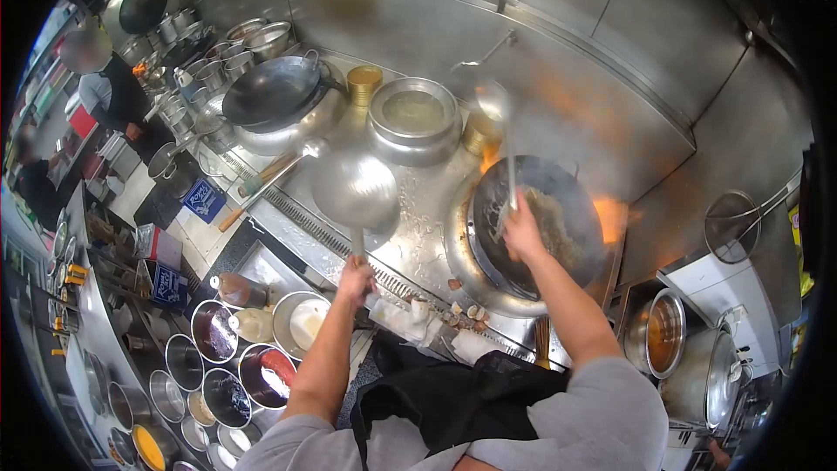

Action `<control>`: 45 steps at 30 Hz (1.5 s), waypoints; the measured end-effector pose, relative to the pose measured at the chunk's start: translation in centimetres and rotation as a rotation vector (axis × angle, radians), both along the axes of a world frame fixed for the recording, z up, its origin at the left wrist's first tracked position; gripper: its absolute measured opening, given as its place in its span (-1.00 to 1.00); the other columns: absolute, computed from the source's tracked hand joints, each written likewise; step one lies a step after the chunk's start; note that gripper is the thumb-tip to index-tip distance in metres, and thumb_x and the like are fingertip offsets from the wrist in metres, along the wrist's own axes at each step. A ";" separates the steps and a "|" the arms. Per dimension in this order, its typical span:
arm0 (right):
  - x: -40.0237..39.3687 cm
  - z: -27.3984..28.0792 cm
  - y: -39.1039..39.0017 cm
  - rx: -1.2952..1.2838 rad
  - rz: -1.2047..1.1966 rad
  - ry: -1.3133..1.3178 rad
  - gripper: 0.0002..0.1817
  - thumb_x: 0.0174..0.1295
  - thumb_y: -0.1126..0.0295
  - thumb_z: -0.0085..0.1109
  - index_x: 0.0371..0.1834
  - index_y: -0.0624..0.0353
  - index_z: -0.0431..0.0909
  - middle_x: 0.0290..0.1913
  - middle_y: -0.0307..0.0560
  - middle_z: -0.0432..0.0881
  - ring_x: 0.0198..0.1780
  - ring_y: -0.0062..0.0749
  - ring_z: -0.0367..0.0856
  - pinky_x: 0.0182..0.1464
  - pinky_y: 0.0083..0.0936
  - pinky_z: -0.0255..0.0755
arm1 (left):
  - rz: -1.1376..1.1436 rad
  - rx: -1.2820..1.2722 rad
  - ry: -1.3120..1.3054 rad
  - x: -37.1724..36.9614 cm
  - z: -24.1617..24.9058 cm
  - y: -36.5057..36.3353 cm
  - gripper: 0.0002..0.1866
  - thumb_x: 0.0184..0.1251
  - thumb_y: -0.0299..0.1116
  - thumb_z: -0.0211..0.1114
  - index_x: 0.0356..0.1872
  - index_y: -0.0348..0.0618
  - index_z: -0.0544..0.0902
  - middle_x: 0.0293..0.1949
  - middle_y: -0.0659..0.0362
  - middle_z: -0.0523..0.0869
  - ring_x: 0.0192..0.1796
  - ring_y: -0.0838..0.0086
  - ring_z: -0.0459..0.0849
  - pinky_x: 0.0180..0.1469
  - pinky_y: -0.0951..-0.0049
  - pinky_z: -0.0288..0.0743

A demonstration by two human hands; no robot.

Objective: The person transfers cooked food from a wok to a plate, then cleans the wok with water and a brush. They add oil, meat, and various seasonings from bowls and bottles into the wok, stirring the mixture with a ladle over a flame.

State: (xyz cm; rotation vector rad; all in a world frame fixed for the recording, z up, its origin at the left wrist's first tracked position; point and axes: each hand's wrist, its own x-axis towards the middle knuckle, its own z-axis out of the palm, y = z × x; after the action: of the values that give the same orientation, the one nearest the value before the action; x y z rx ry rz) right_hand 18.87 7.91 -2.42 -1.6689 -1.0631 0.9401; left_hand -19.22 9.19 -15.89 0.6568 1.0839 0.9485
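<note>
My left hand [356, 280] is closed round the handle of a wide round skimmer [356, 190], whose shiny bowl is held up over the steel cooktop. With my right hand [521, 228] I grip a ladle [512, 153], its round head raised toward the back wall and blurred. Below that hand sits a dark wok [580, 196] on a burner, steam rising from it. A mass of pale brownish food [554, 222] lies in the wok. Orange flames [610, 218] show at the wok's right side and behind its left rim.
A second wok [275, 87] stands at the back left, near a steel pot [414, 113] of liquid. Sauce containers [228, 397] crowd the lower left. A mesh strainer [732, 216] hangs right, above a pot of brown liquid [664, 336]. A person [113, 92] stands far left.
</note>
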 end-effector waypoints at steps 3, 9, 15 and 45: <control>-4.6 -5.8 13.0 0.028 -0.034 -0.629 -0.08 0.30 0.44 0.05 0.67 -0.25 -0.22 0.07 0.40 0.62 0.06 0.17 0.68 0.15 -0.10 0.48 | -0.012 -0.087 -0.100 1.1 -2.2 -4.4 -0.67 0.16 -0.61 0.18 -0.07 -0.09 0.37 -0.48 0.18 0.47 -0.60 0.46 0.50 -0.60 0.38 0.45; -11.4 -5.7 28.9 -0.079 -0.070 0.825 -0.51 0.16 0.58 0.01 0.22 0.20 0.31 -0.31 0.09 0.57 -0.42 -0.18 0.57 -0.43 -0.29 0.54 | -0.118 -0.284 -0.297 0.9 1.1 -9.6 -0.58 0.20 -0.70 0.21 0.01 -0.08 0.33 -0.42 0.14 0.45 -0.54 0.48 0.47 -0.56 0.42 0.40; -11.2 0.8 22.0 0.000 0.085 1.872 -0.88 0.19 0.59 0.05 -0.30 0.39 0.32 -0.55 -0.21 0.38 -0.56 -0.54 0.47 -0.48 -0.69 0.45 | -0.239 -0.258 -0.200 -3.1 5.7 -11.5 -0.57 0.22 -0.67 0.23 0.05 -0.07 0.33 -0.41 0.17 0.46 -0.56 0.50 0.48 -0.56 0.43 0.44; 13.6 4.0 -24.6 -0.047 -0.190 0.343 0.03 0.25 0.61 0.08 0.68 -0.12 -0.35 -0.36 -0.12 0.50 -0.59 -0.45 0.44 -0.55 -0.47 0.43 | -0.302 0.568 0.947 33.9 9.6 -12.8 -0.07 0.14 -0.63 0.22 0.57 -0.05 0.03 -0.23 -0.09 0.62 -0.30 0.04 0.69 -0.27 0.10 0.58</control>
State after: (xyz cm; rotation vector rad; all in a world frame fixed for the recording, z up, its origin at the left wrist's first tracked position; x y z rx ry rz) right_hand 32.50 -16.68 1.62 -1.5447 -0.6466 1.0835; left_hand 14.63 -3.64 -6.30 1.8036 1.4674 0.6631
